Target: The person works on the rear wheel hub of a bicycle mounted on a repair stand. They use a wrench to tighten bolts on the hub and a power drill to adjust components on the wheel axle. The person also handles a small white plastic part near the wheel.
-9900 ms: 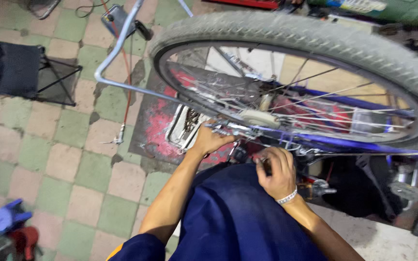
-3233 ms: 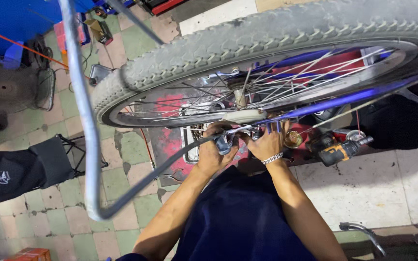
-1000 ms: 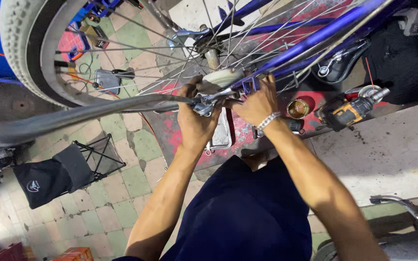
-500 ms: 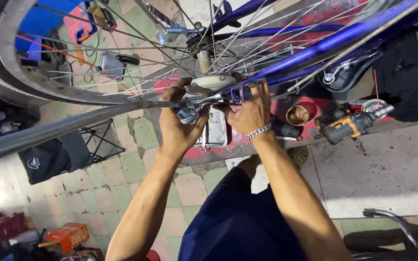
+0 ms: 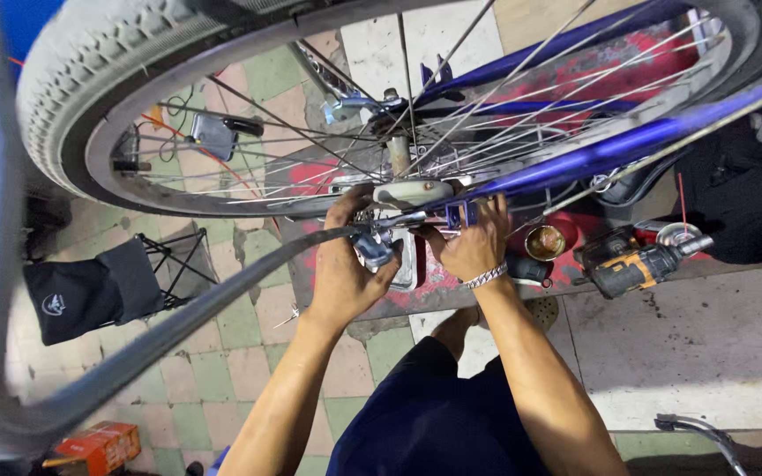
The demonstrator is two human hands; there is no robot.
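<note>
A bicycle wheel (image 5: 90,62) with a grey tyre and silver spokes fills the top of the view, set in a blue frame (image 5: 601,145). My left hand (image 5: 346,264) grips a small silver metal part (image 5: 374,251) just below the wheel's axle (image 5: 412,189). My right hand (image 5: 474,242), with a metal bracelet on the wrist, is closed around the frame end beside the axle. What the right fingers pinch is hidden. A grey metal bar (image 5: 160,330) runs from the axle down to the lower left.
A power drill (image 5: 632,264) and a small round tin (image 5: 545,241) lie on the floor at right. A black folding stool (image 5: 99,286) stands at left, an orange box (image 5: 90,445) at lower left. The floor is green and beige tile. My knee in dark blue trousers (image 5: 434,414) is below.
The view has shifted so the wheel's left rim and tyre show more. Both hands stay at the axle, the left hand now lower on the silver part.
</note>
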